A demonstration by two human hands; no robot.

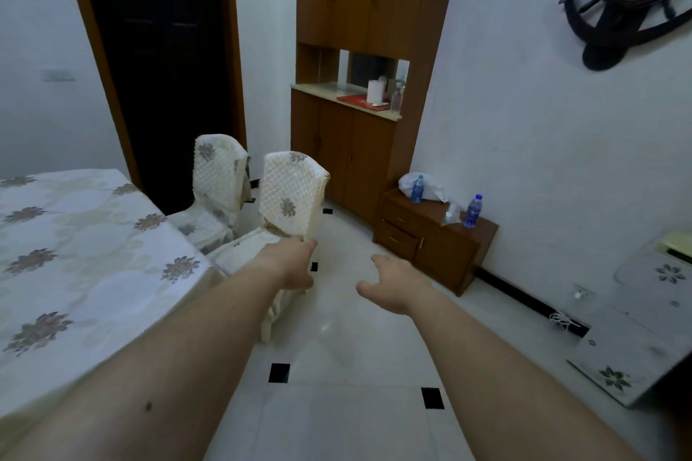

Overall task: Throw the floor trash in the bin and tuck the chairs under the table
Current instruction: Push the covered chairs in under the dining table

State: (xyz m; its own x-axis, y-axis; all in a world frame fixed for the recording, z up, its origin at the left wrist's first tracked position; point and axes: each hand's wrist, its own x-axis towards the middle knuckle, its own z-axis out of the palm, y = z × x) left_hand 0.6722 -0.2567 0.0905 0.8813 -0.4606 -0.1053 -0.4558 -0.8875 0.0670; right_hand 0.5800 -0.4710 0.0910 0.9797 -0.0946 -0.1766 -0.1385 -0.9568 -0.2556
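Note:
Two chairs in cream quilted covers stand at the right side of the table, which wears a floral cloth. The nearer chair is angled out from the table; my left hand reaches its backrest's lower edge and the fingers seem to grip the cover there. The farther chair sits closer to the table, near the dark doorway. My right hand hovers over the floor to the right of the near chair, fingers loosely curled, holding nothing. No bin and no floor trash are in view.
A low wooden cabinet with two water bottles and a plastic bag stands against the right wall. A tall wooden cupboard fills the far corner. A white floral-patterned appliance is at the right. White tiled floor lies between.

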